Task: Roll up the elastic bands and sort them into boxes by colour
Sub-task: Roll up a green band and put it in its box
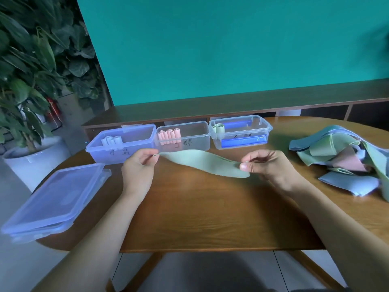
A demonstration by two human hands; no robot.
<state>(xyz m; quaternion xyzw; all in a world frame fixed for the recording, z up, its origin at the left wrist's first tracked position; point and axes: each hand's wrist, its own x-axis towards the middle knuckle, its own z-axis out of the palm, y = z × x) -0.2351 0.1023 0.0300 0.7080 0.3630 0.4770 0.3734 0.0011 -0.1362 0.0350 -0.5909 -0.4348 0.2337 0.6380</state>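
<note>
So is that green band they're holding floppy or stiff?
Probably floppy: the green band sags and twists between the left hand and right hand. Likely light, since fingertip pinches hold it. It should roll up easily, like the green roll in the right box.

Stretched band: pale green, plain. Loose pile: pale blue, pale green and pink bands mixed. Left box: clear with a bluish tint, white rolls inside. Middle box: clear, pink rolls. Right box: clear, pale green roll, bright blue pieces. Lids: translucent blue-tinted. Surface: brown wood grain. Wall: teal. Plant: dark green, white pot.
</note>
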